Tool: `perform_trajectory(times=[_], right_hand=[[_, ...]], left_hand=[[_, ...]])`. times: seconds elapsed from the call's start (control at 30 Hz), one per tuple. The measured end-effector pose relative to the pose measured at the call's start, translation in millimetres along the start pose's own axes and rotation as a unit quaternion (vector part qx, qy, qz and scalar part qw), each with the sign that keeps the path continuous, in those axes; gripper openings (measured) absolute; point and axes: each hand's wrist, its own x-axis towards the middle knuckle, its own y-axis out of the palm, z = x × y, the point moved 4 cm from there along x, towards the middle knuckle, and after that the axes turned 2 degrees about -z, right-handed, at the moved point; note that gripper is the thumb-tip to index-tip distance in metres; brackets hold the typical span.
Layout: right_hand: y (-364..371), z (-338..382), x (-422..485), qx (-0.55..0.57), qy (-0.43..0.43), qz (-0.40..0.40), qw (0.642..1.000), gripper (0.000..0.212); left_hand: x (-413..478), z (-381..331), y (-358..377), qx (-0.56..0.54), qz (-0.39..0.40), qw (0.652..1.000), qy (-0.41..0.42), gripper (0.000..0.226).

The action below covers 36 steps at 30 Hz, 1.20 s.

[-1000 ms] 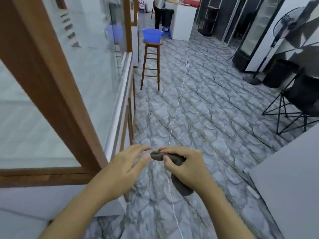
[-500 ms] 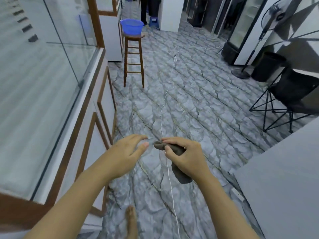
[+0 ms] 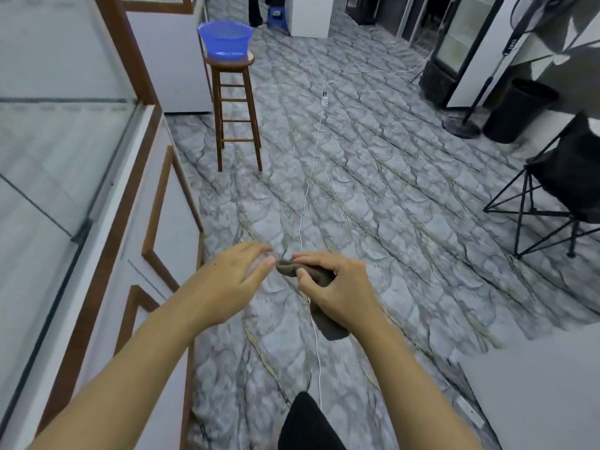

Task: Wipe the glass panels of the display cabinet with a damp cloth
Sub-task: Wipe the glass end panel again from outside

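Note:
A dark brown cloth (image 3: 328, 326) is gripped in my right hand (image 3: 334, 287), bunched in the fist with one end sticking out to the left and the other hanging below. My left hand (image 3: 233, 277) is beside it with fingers relaxed and spread, the thumb tip close to the cloth's left end; whether it touches is unclear. Both hands are held over the floor. The display cabinet (image 3: 97, 274) runs along the left, with glass panels (image 3: 48, 164) in a brown wooden frame above white lower doors.
A wooden stool (image 3: 238, 115) carrying a blue basin (image 3: 225, 39) stands ahead by the cabinet. A white cable (image 3: 308, 190) runs along the grey marble-patterned floor. A black folding chair (image 3: 561, 190), a bin and a fan stand are at right; a white counter (image 3: 535, 394) is lower right.
The view has swung from the cabinet glass toward the aisle, so the stool and basin appear nearer. My hands keep the same pose with the cloth.

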Motion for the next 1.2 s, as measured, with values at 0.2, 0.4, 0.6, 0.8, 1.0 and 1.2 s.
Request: perform_trajectory(times=[0.2, 0.4, 0.6, 0.8, 1.0, 1.2], right_hand=[[4.3, -58.7, 113.0, 0.038, 0.009, -0.01, 0.999, 0.021], [-24.3, -112.1, 256.3, 0.04, -0.003, 0.029, 0.999, 0.024], [-51.4, -146.6, 384.6, 0.03, -0.015, 0.058, 0.998, 0.024], [-47.3, -198.9, 505.5, 0.022, -0.015, 0.061, 0.998, 0.021], [-23.1, -250.3, 661.4, -0.003, -0.011, 0.068, 0.998, 0.019], [-4.3, -283.2, 805.1, -0.014, 0.021, 0.096, 0.995, 0.02]], left_hand=[[125.3, 14.7, -10.6, 0.0, 0.001, 1.0, -0.007, 0.06], [265.5, 10.1, -35.3, -0.027, -0.026, 0.999, -0.03, 0.054], [386.4, -1.2, -59.6, -0.047, -0.049, 0.997, -0.034, 0.053], [509.5, 28.3, -78.9, -0.05, -0.043, 0.997, -0.047, 0.053], [663.0, 78.2, -120.7, -0.041, -0.03, 0.998, -0.048, 0.057], [806.9, 118.4, -169.6, -0.005, 0.044, 0.998, -0.045, 0.063]])
